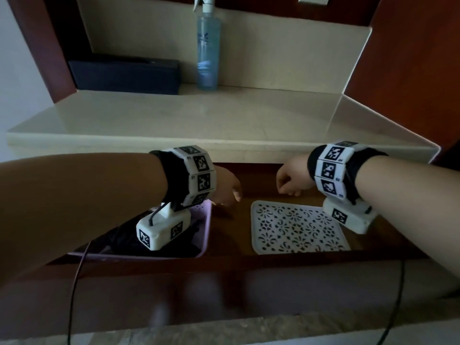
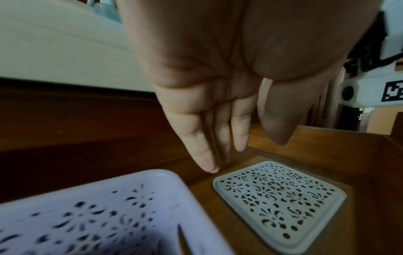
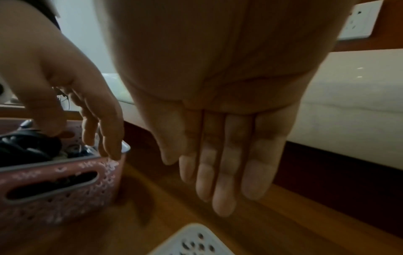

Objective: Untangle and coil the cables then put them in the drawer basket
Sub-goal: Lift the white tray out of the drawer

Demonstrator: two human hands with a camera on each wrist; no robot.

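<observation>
A pink perforated basket (image 1: 204,227) stands at the left of the open wooden drawer (image 1: 234,245). Black coiled cables (image 1: 119,235) lie inside it, partly hidden by my left wrist camera. My left hand (image 1: 227,189) hangs over the basket's far right corner, fingers straight and pointing down, holding nothing. From the right wrist, its fingertips (image 3: 113,153) sit just at the basket rim (image 3: 65,163), with the cables (image 3: 28,148) below. My right hand (image 1: 290,181) hovers over the drawer's back, right of the left hand. Its fingers (image 3: 224,198) are straight and empty.
A white perforated lid (image 1: 296,227) lies flat on the drawer floor, right of the basket. The cream countertop (image 1: 199,125) overhangs the drawer's back. A blue spray bottle (image 1: 207,51) and a dark box (image 1: 124,73) stand at the counter's rear.
</observation>
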